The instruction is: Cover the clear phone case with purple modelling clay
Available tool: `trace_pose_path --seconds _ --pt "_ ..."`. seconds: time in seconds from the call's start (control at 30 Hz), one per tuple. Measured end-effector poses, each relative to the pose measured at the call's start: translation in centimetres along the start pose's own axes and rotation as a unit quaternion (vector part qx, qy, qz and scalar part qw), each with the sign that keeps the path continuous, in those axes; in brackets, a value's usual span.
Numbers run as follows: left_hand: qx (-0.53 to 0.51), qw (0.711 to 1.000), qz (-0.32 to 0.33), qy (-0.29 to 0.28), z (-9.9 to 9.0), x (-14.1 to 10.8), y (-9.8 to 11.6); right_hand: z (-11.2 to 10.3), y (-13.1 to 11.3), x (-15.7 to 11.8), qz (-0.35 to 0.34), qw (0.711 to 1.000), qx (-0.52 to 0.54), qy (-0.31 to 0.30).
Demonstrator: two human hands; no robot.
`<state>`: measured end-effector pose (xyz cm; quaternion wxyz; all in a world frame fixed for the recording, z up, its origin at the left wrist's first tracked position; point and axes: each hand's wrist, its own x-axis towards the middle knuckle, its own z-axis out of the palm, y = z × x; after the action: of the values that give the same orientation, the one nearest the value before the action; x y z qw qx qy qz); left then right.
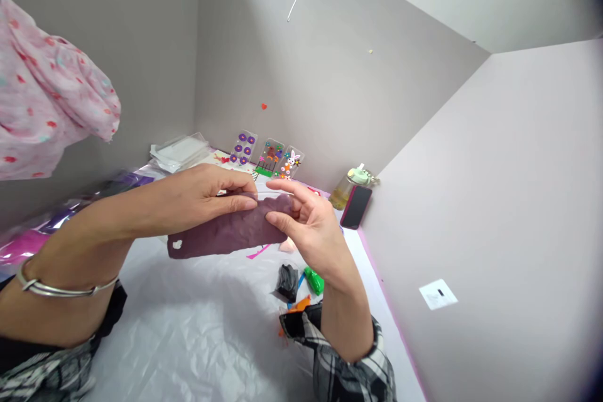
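Held up above the table is a phone case (226, 235) covered with a dull purple, clay-like layer, with a small pale opening near its left end. My left hand (211, 198) pinches its upper edge near the middle between thumb and fingers. My right hand (306, 220) grips its right end, thumb on the purple face and the index finger stretched along the clear upper rim. The layer looks bumpy near my right fingers. The far side of the case is hidden.
White plastic sheeting (188, 326) covers the table. Black (287, 282), green (314, 281) and orange (301, 304) packets lie near my right forearm. Decorated clear cases (244, 147) lean at the back wall. A bottle (342, 191) and a phone (357, 207) are at right.
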<state>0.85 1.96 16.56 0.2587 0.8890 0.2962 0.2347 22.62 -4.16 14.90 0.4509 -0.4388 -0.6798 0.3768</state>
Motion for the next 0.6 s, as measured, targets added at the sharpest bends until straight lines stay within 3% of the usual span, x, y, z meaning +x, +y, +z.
trace_pose_path --seconds 0.3,0.6 --pt "0.000 1.000 -0.014 -0.013 -0.10 -0.06 0.36 -0.04 -0.11 0.01 0.005 1.000 0.020 0.007" --pt "0.003 1.000 0.008 0.011 -0.09 -0.06 0.09 0.29 0.05 0.07 -0.006 0.999 0.041 0.019"
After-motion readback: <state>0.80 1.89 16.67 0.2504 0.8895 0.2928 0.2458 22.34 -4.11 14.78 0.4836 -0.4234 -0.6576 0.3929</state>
